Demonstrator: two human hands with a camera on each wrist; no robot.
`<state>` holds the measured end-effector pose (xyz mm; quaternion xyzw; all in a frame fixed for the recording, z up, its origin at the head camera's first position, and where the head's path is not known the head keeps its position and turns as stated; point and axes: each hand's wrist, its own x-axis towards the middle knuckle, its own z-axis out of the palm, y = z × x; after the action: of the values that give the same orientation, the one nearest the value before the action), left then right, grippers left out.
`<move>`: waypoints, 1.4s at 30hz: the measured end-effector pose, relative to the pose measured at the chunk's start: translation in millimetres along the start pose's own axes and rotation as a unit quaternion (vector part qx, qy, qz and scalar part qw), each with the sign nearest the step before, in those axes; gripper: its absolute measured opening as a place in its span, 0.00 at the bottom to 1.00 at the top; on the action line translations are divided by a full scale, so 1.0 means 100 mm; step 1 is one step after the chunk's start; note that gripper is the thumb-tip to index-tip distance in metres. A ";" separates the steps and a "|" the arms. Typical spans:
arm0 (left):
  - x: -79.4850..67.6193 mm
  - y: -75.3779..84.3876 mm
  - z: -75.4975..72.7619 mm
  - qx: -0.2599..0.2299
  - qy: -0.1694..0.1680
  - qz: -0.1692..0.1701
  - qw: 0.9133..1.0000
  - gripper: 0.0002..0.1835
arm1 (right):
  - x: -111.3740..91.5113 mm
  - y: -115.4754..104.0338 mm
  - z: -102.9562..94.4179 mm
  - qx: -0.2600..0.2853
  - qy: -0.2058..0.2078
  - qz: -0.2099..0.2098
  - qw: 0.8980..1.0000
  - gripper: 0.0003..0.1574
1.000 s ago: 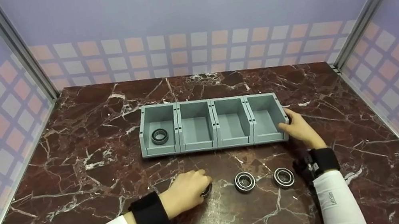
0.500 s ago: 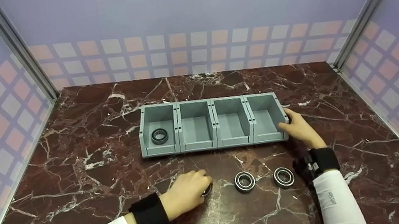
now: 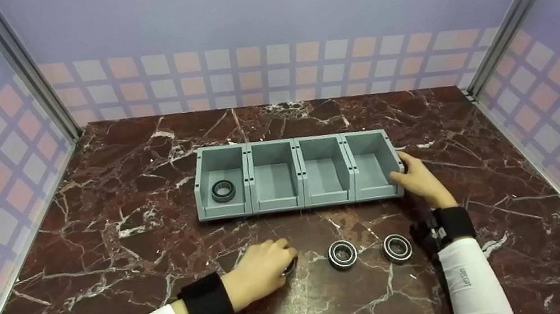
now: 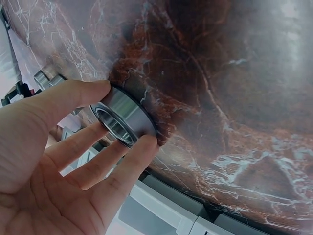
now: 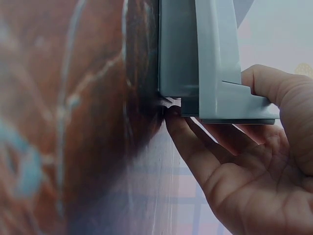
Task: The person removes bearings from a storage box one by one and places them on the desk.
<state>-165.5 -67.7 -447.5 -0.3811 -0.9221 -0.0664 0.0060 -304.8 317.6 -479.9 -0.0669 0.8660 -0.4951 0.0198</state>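
Observation:
My left hand [image 3: 260, 271] pinches a ball bearing [image 4: 124, 115] between thumb and fingers, low over the dark red marble tabletop; in the head view the fingers hide most of it. My right hand [image 3: 420, 179] grips the right end wall of a grey row of joined bins [image 3: 279, 205], thumb over the front rim and fingers along the outer side [image 5: 220, 83]. Another bearing [image 3: 223, 191] lies in the leftmost bin. Two more bearings lie on the tabletop to the right of my left hand, one nearer [image 3: 342, 254] and one farther right [image 3: 397, 248].
The marble tabletop [image 3: 127, 296] is bounded by a back wall [image 3: 256, 13] with pink and white squares and by side panels. Grey metal posts [image 3: 29, 68] stand at the back corners. The other bins hold nothing visible.

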 end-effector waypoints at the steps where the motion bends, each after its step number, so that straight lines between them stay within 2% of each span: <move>1: 0.00 0.00 0.00 -0.002 0.000 0.000 1.000 0.16 | 0.00 0.00 0.00 0.003 0.000 0.001 1.000 0.39; 11: 0.00 -0.03 0.01 -0.014 0.001 0.000 1.000 0.18 | 0.00 0.00 -0.01 0.000 -0.003 0.001 1.000 0.39; 18: 0.00 -0.02 -0.04 -0.005 -0.005 -0.005 1.000 0.19 | -0.01 -0.02 0.00 0.012 -0.004 -0.003 1.000 0.39; 26: -0.01 -0.03 -0.11 -0.005 0.007 -0.011 1.000 0.20 | 0.00 -0.02 -0.01 0.001 -0.001 0.000 1.000 0.38; 33: -0.02 -0.07 -0.15 0.000 0.035 -0.010 0.999 0.18 | 0.01 0.00 -0.01 0.000 -0.002 0.000 1.000 0.39; 42: -0.03 -0.12 -0.23 -0.004 0.024 -0.036 0.999 0.23 | 0.01 0.00 0.00 0.005 -0.003 0.001 1.000 0.38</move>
<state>-172.7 -81.7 -426.0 -0.3462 -0.9344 -0.0800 0.0244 -305.4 317.4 -479.6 -0.0674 0.8636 -0.4992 0.0229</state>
